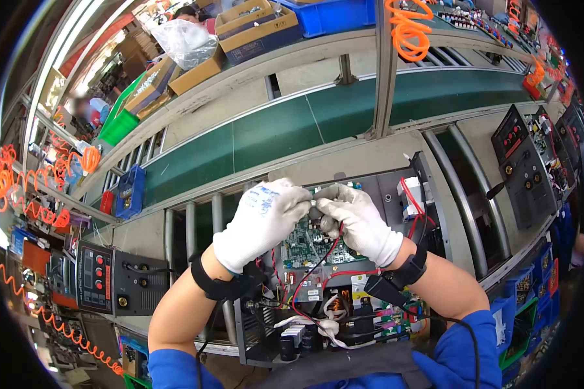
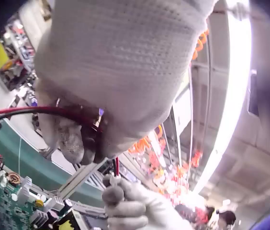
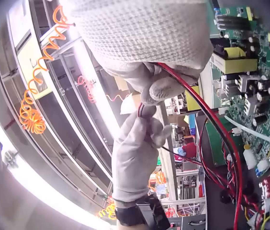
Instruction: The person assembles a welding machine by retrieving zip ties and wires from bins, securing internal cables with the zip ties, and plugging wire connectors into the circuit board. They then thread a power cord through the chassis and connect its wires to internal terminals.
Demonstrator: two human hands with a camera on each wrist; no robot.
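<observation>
Both hands wear white gloves and meet above the green circuit board (image 1: 293, 251) of an open machine chassis (image 1: 372, 181). My left hand (image 1: 266, 217) pinches a red-and-black wire pair (image 3: 226, 136), whose short stretch shows between the two hands in the right wrist view. My right hand (image 1: 363, 223) grips the same kind of wire close by, fingertips near the left ones. A small white connector (image 2: 115, 180) shows at the right hand's fingertips in the left wrist view. The wires hang down from the hands to the chassis. Fingers partly hide the gripped ends.
More front panels stand at left (image 1: 96, 275) and right (image 1: 522, 172). Metal rollers (image 1: 464, 194) flank the chassis, and a green conveyor belt (image 1: 272, 139) runs behind. Orange coiled hoses (image 1: 409, 29) hang about. Blue parts bins (image 1: 519, 285) line the right side.
</observation>
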